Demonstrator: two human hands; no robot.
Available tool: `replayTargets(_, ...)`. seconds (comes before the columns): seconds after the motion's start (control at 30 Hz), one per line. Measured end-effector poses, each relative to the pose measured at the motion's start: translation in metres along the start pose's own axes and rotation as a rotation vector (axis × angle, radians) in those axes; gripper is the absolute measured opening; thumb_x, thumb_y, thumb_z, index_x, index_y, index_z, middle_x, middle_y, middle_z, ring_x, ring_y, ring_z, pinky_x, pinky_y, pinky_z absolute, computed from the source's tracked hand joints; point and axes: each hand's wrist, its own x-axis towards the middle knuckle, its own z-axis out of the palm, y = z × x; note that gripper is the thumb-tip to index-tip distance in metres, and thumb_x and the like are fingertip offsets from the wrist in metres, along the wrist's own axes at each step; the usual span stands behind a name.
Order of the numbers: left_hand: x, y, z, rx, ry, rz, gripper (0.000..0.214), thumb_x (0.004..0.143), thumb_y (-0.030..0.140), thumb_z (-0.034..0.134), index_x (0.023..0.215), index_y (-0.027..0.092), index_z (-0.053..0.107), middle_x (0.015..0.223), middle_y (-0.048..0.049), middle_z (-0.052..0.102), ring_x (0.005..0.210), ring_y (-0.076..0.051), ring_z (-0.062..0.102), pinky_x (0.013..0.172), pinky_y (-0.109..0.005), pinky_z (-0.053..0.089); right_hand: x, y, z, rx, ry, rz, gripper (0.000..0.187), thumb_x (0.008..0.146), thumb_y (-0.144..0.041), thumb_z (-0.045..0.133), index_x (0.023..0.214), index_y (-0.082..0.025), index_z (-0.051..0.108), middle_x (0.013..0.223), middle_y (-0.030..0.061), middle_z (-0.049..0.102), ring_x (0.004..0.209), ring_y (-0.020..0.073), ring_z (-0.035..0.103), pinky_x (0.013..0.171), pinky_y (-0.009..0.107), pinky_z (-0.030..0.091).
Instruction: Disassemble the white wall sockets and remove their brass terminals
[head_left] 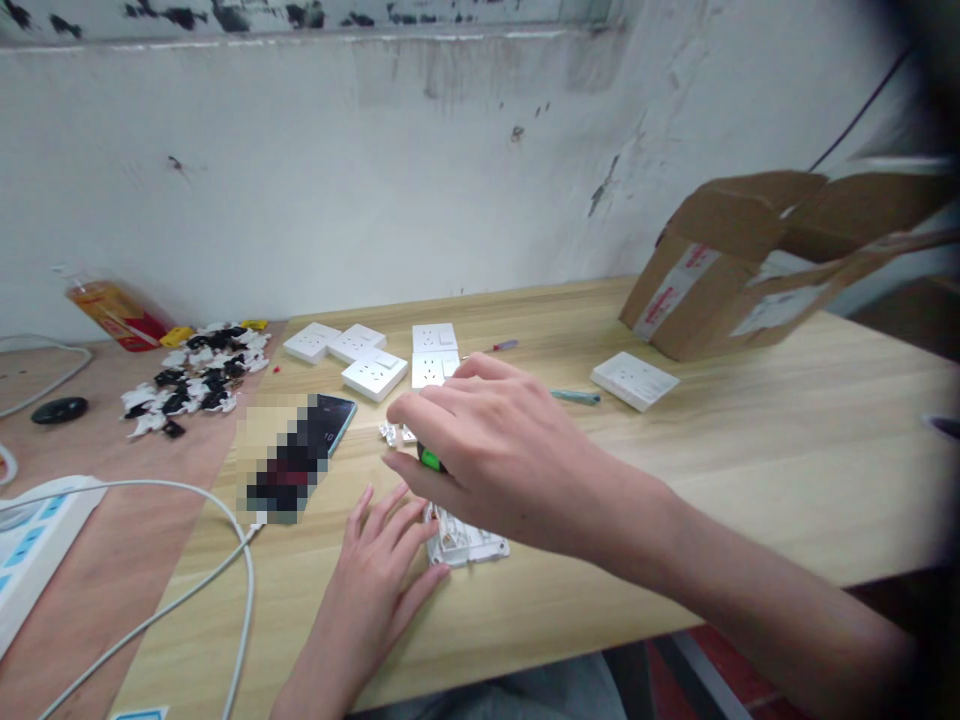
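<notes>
Two hands worked over an overturned wall socket panel (pixel 463 541) at lower centre.
Left hand (pixel 371 590), fingers spread wide, steadied its edge; right hand (pixel 495 450) closed narrowly around a green-handled tool (pixel 430 459).

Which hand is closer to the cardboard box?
The right hand is nearer, in front of the cardboard box and to its left. The left hand is farther away, lower in view and further left.

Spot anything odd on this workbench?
Yes: a loose heap of black and white plastic pieces lies spilled on the pink board, beside the neat white socket panels, looking like scrap.
</notes>
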Motion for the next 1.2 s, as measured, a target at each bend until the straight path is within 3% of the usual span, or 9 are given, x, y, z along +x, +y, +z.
replayTargets(0.17, 0.0, 0.0, 0.001, -0.003, 0.021, 0.03, 0.022, 0.09, 0.029, 0.058, 0.11, 0.022, 0.063, 0.119, -0.0068, 0.065, 0.122, -0.029, 0.05, 0.108, -0.054, 0.031, -0.001, 0.0, -0.004, 0.053, -0.043, -0.028, 0.021, 0.085, -0.02, 0.054, 0.105, -0.016, 0.059, 0.096, 0.0086, 0.068, 0.085, 0.0188, 0.058, 0.071, 0.031, 0.038)
replayTargets(0.3, 0.001, 0.0, -0.001, 0.015, -0.004, 0.0, 0.018, 0.09, 0.029, 0.059, 0.106, 0.023, 0.064, 0.116, -0.0058, 0.067, 0.119, -0.029, 0.052, 0.11, -0.057, 0.027, 0.001, 0.002, -0.004, 0.007, -0.021, 0.035, 0.017, 0.091, -0.023, 0.049, 0.096, -0.014, 0.062, 0.079, 0.0072, 0.067, 0.076, 0.0187, 0.059, 0.076, 0.035, 0.038)
replayTargets(0.43, 0.002, 0.0, -0.003, 0.033, -0.033, 0.026, 0.018, 0.09, 0.032, 0.059, 0.106, 0.024, 0.064, 0.113, -0.0048, 0.068, 0.115, -0.028, 0.055, 0.112, -0.061, 0.021, 0.002, 0.007, -0.005, 0.095, -0.057, -0.053, 0.028, 0.086, -0.017, 0.053, 0.114, -0.016, 0.058, 0.101, 0.0101, 0.066, 0.091, 0.0199, 0.057, 0.08, 0.034, 0.038)
replayTargets(0.6, 0.002, 0.003, -0.004, 0.035, -0.024, 0.0, 0.018, 0.089, 0.03, 0.059, 0.106, 0.023, 0.063, 0.117, -0.0051, 0.067, 0.12, -0.029, 0.052, 0.113, -0.063, 0.017, 0.0, 0.008, -0.007, 0.087, -0.032, -0.03, 0.019, 0.088, -0.018, 0.051, 0.104, -0.015, 0.061, 0.088, 0.0084, 0.066, 0.087, 0.0199, 0.058, 0.087, 0.038, 0.035)
replayTargets(0.73, 0.002, 0.004, -0.004, 0.032, -0.024, -0.008, 0.02, 0.089, 0.03, 0.06, 0.107, 0.023, 0.063, 0.119, -0.0049, 0.066, 0.12, -0.028, 0.053, 0.113, -0.063, 0.017, -0.002, 0.007, -0.009, 0.148, -0.133, -0.11, 0.027, 0.086, -0.017, 0.054, 0.113, -0.016, 0.058, 0.099, 0.0083, 0.065, 0.09, 0.0185, 0.057, 0.081, 0.032, 0.038)
replayTargets(0.83, 0.002, 0.004, -0.005, 0.011, -0.038, -0.022, 0.017, 0.09, 0.03, 0.059, 0.105, 0.024, 0.063, 0.119, -0.0043, 0.066, 0.12, -0.028, 0.052, 0.113, -0.062, 0.016, -0.002, 0.007, -0.009, 0.064, -0.081, -0.05, 0.017, 0.092, -0.02, 0.047, 0.098, -0.015, 0.062, 0.086, 0.0072, 0.066, 0.082, 0.0176, 0.057, 0.085, 0.036, 0.036)
replayTargets(1.03, 0.001, 0.003, -0.004, 0.001, -0.036, -0.011, 0.017, 0.09, 0.031, 0.058, 0.105, 0.024, 0.063, 0.118, -0.0039, 0.066, 0.121, -0.027, 0.051, 0.114, -0.061, 0.015, 0.0, 0.013, -0.01, 0.11, -0.135, -0.115, 0.015, 0.087, -0.019, 0.052, 0.1, -0.016, 0.06, 0.092, 0.0072, 0.065, 0.082, 0.0168, 0.055, 0.075, 0.031, 0.036)
replayTargets(1.13, 0.0, 0.002, -0.003, -0.002, -0.037, -0.017, 0.018, 0.091, 0.033, 0.057, 0.107, 0.025, 0.062, 0.121, -0.0033, 0.065, 0.123, -0.027, 0.05, 0.115, -0.06, 0.015, 0.0, 0.013, -0.01, 0.041, -0.087, -0.013, 0.014, 0.091, -0.021, 0.047, 0.089, -0.015, 0.059, 0.078, 0.0049, 0.063, 0.074, 0.0164, 0.054, 0.074, 0.032, 0.035)
replayTargets(1.2, 0.0, 0.002, -0.003, -0.008, -0.044, -0.027, 0.018, 0.091, 0.033, 0.057, 0.107, 0.026, 0.062, 0.12, -0.0029, 0.066, 0.123, -0.027, 0.051, 0.114, -0.061, 0.015, 0.0, 0.012, -0.011, 0.082, -0.096, -0.015, 0.012, 0.087, -0.021, 0.052, 0.095, -0.016, 0.058, 0.087, 0.0057, 0.064, 0.078, 0.0163, 0.054, 0.07, 0.03, 0.034)
